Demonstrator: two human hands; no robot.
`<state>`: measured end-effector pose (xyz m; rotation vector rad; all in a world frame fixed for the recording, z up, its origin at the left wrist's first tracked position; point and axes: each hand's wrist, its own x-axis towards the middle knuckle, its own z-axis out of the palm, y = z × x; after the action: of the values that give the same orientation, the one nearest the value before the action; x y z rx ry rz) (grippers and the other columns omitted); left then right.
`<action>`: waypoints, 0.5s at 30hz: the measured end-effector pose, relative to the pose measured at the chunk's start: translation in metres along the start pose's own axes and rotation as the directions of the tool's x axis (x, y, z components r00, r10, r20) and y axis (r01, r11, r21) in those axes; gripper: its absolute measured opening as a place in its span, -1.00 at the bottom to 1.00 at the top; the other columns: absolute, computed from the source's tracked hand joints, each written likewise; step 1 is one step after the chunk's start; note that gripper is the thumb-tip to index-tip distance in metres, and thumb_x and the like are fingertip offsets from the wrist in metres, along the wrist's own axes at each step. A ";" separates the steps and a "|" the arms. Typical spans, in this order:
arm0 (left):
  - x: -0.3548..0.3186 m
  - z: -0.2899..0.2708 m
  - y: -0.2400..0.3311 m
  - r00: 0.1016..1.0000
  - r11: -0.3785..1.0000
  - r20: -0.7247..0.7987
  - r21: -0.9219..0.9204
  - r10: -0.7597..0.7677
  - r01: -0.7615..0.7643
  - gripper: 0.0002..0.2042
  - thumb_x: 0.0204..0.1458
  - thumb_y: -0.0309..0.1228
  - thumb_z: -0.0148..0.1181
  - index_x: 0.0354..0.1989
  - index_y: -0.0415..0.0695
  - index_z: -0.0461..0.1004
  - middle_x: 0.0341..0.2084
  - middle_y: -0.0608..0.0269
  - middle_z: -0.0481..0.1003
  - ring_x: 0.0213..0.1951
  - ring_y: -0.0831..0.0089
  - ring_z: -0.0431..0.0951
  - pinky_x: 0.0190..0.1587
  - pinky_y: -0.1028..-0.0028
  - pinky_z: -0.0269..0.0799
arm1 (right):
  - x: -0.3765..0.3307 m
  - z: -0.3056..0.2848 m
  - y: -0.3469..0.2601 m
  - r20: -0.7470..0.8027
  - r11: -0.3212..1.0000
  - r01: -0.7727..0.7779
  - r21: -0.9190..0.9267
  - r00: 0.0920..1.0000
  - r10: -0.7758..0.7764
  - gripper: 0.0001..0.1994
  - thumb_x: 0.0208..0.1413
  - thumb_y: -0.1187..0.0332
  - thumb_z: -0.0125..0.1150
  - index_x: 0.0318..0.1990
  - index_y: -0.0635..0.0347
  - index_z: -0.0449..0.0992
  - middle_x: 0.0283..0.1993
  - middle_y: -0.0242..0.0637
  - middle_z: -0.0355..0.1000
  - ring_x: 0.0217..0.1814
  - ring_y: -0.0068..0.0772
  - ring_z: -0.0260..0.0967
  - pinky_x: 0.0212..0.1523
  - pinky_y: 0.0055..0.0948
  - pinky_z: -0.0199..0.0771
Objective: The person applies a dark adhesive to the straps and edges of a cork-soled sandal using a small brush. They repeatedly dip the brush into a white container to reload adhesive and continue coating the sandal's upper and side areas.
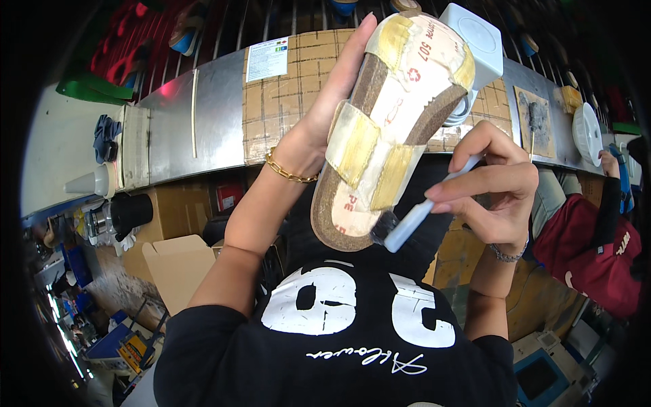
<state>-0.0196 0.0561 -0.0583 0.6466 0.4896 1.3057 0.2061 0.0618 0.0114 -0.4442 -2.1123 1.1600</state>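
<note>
My left hand [337, 95] grips the sandal [397, 112] from behind, its fingers mostly hidden. The underside of the sandal faces up: a brown cork rim surrounds a pale printed middle, with yellowish strap ends folded over it in pairs. The heel points toward me. My right hand [498, 183] pinches a small brush [410, 227] with a pale blue handle between thumb and fingers. Its dark bristles touch the sandal at the right edge of the heel.
A taped cardboard sheet [291, 102] covers part of the metal bench [166, 125]. Beyond the sandal stands a white appliance [480, 41]. At right are a stained board [534, 119], a white bowl [587, 136] and a co-worker in a red top [597, 251]. An open carton [178, 271] sits lower left.
</note>
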 end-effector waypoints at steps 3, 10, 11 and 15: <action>0.001 -0.003 -0.003 1.000 1.000 0.030 0.002 0.007 -0.007 -0.32 0.34 0.19 -0.28 0.30 -0.17 0.33 0.05 0.10 0.57 -0.01 0.49 0.65 0.04 0.44 0.63 | 0.004 -0.006 -0.003 0.005 0.998 0.036 0.046 0.999 -0.036 -0.75 -0.34 0.46 0.56 -0.37 0.04 0.79 -0.41 -0.42 0.39 -0.39 -0.56 0.32 -0.42 -0.58 0.20; -0.007 0.013 0.005 0.999 0.999 -0.039 -0.039 0.001 -0.003 -0.31 0.34 0.20 -0.29 0.33 -0.16 0.30 0.09 0.08 0.54 0.03 0.47 0.63 0.09 0.42 0.60 | -0.005 -0.009 -0.004 0.047 0.992 -0.027 0.120 0.999 0.022 -0.75 -0.33 0.48 0.53 -0.35 0.07 0.78 -0.41 -0.41 0.39 -0.44 -0.58 0.29 -0.43 -0.59 0.18; -0.007 0.011 0.005 0.999 0.999 -0.036 -0.018 0.026 -0.027 -0.30 0.34 0.20 -0.29 0.33 -0.16 0.30 0.10 0.07 0.54 0.04 0.46 0.62 0.09 0.42 0.60 | -0.005 -0.002 -0.008 -0.033 0.997 -0.040 0.063 0.999 0.042 -0.74 -0.33 0.48 0.53 -0.34 0.06 0.78 -0.41 -0.41 0.38 -0.44 -0.58 0.29 -0.43 -0.59 0.17; -0.012 0.000 0.009 0.992 0.991 -0.008 -0.040 0.124 -0.124 -0.28 0.32 0.23 -0.29 0.34 -0.16 0.29 0.12 0.06 0.53 0.05 0.45 0.62 0.09 0.41 0.59 | -0.015 0.020 -0.030 -0.147 0.963 -0.055 -0.262 0.989 0.016 -0.78 -0.30 0.37 0.49 -0.38 -0.12 0.79 -0.49 -0.45 0.37 -0.47 -0.58 0.24 -0.39 -0.51 0.07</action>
<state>-0.0291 0.0453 -0.0525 0.6488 0.4316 1.4315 0.2029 0.0246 0.0231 -0.6707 -2.1474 0.8376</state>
